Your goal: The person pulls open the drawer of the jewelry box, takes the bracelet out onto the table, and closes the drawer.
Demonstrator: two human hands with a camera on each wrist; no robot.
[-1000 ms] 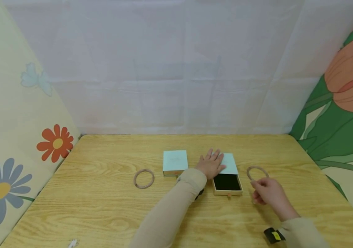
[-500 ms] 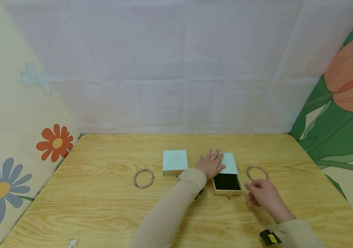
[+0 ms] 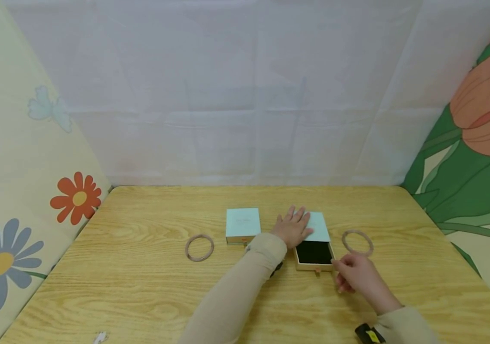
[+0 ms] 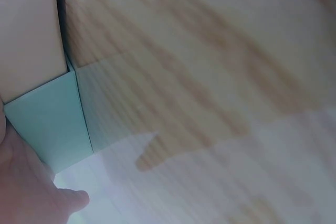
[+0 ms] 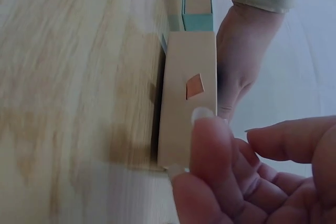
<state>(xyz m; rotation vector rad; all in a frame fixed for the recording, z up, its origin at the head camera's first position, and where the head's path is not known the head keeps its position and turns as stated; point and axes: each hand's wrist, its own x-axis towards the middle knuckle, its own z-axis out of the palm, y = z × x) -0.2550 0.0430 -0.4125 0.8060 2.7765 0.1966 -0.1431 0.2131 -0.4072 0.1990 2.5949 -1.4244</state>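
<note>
A mint-green jewellery box [image 3: 321,228] has its drawer [image 3: 307,267] slid partly out, showing a black lining. My left hand [image 3: 291,232] lies with fingers spread on the mint sleeve; the left wrist view shows the sleeve's side [image 4: 50,121] beside that hand. Close to the drawer's front right corner is my right hand [image 3: 358,274], fingers loosely bent and nothing held. In the right wrist view its fingertips overlap the drawer front, below the small orange pull tab [image 5: 195,86], with the thumb apart. Just beyond the right hand, a pinkish bangle [image 3: 356,231] lies on the table.
A second mint box [image 3: 243,220], its drawer in, stands left of the first. Another pinkish bangle [image 3: 187,248] lies farther left. A small white object [image 3: 100,337] is at the near left of the wooden table [image 3: 141,286]. A white cloth [image 3: 253,95] hangs behind.
My right hand has moved left and slightly nearer, from beside the right bangle to the drawer's front right corner. My left hand and both boxes have stayed put.
</note>
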